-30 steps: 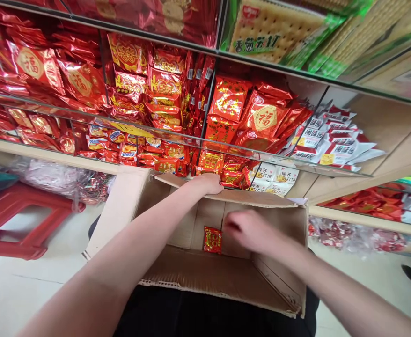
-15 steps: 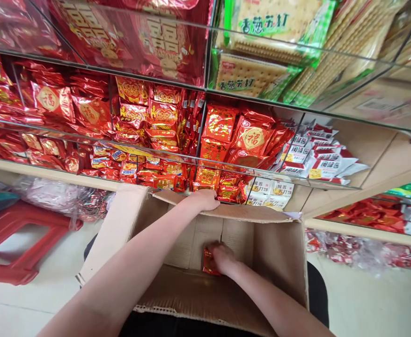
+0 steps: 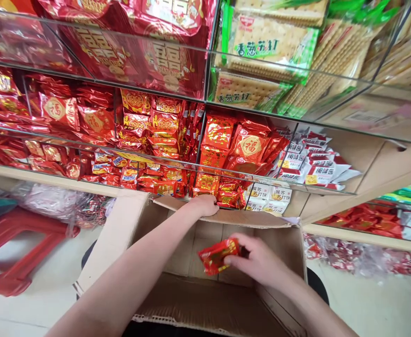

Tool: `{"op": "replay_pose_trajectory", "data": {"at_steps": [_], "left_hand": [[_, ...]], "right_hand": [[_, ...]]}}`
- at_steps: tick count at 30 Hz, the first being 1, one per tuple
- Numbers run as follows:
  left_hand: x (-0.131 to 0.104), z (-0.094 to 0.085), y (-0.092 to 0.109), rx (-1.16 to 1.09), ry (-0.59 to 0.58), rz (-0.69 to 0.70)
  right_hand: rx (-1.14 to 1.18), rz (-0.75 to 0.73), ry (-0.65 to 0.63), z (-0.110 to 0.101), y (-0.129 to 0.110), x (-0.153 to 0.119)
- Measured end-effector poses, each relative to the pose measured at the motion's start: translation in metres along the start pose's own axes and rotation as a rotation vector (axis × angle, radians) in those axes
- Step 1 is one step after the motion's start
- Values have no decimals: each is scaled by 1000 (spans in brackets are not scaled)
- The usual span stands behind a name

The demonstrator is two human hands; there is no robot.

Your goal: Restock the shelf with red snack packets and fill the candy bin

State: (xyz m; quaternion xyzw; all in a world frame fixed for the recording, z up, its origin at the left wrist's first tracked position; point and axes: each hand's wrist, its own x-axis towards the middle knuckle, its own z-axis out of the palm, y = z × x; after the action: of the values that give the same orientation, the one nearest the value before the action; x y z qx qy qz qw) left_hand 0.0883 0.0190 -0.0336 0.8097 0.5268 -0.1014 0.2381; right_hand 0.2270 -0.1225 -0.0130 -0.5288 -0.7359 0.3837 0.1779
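Red snack packet [image 3: 217, 256] had just left the bottom of the cardboard box [image 3: 198, 297]. Half a second earlier it was down there with the right hand [image 3: 258, 258] on it; now it hung tilted inside the box's opening. The right grip had one end pinched between thumb and fingers, so I'd call the lift done and the packet free to go wherever. The left hand [image 3: 204, 206] hadn't really budged: it was up at the box's far flap [image 3: 254, 217], fingers mostly hidden, so can't tell if that grip was clamped or just resting.

As for the surface, the box looked like it was on the person's lap, with dark clothing [image 3: 318, 286] poking out to its right. Beyond the box was a shop shelf [image 3: 51, 179] stuffed with red-and-gold packets [image 3: 217, 131], plus green-edged cracker packs [image 3: 268, 49] higher up. Left of the box stood a red stool [image 3: 47, 228] on a pale floor [image 3: 367, 304], and plastic-bagged bundles [image 3: 374, 255] sat low on both sides of it.
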Motion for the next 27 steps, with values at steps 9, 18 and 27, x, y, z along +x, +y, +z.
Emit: {"op": "replay_pose_trajectory", "data": {"at_steps": [9,18,27], "left_hand": [[-2,2,1,5,3,-83],[-3,4,-1,-19,24,-120],[-4,4,-2,-18,65,-135]], "right_hand": [[-58,84,644,-68,45,22],[580,348,393,-59,54,74],[756,340,384,-26,34,141]]}}
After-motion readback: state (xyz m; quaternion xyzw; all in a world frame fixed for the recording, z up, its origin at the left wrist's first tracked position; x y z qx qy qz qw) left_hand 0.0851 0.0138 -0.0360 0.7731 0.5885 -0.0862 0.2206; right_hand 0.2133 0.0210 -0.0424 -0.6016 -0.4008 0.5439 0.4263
